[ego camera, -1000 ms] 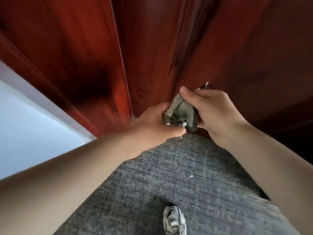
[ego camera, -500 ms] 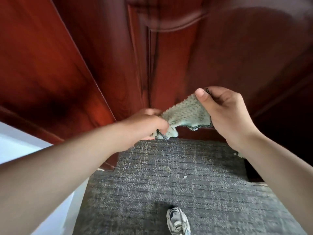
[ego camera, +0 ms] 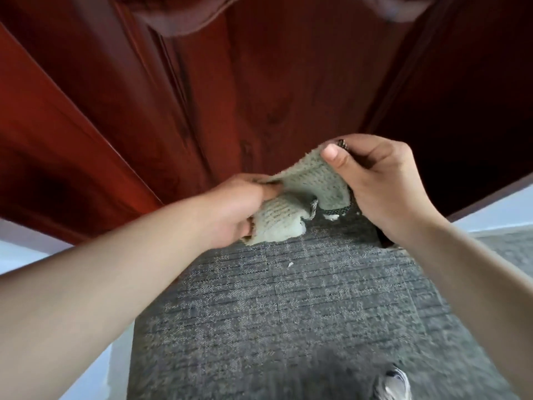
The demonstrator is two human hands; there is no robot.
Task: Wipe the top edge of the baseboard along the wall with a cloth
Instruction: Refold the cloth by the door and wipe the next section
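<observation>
A pale green knitted cloth (ego camera: 305, 194) with a dark patterned edge is stretched between both hands above the carpet. My left hand (ego camera: 239, 206) grips its lower left part, with cloth bunched under the fingers. My right hand (ego camera: 377, 180) pinches the upper right corner between thumb and fingers. Behind the hands rises a red-brown wooden door (ego camera: 259, 96). Its bottom edge is hidden by the hands and the cloth. No baseboard top edge can be told apart in this view.
Grey patterned carpet (ego camera: 288, 313) covers the floor below the hands, with a small white speck (ego camera: 290, 264) on it. White wall shows at lower left (ego camera: 17, 255) and right (ego camera: 496, 209). My shoe (ego camera: 393, 385) is at the bottom.
The cloth has been pulled open wider between the hands. The view has shifted to the right, so white wall now shows at the right edge.
</observation>
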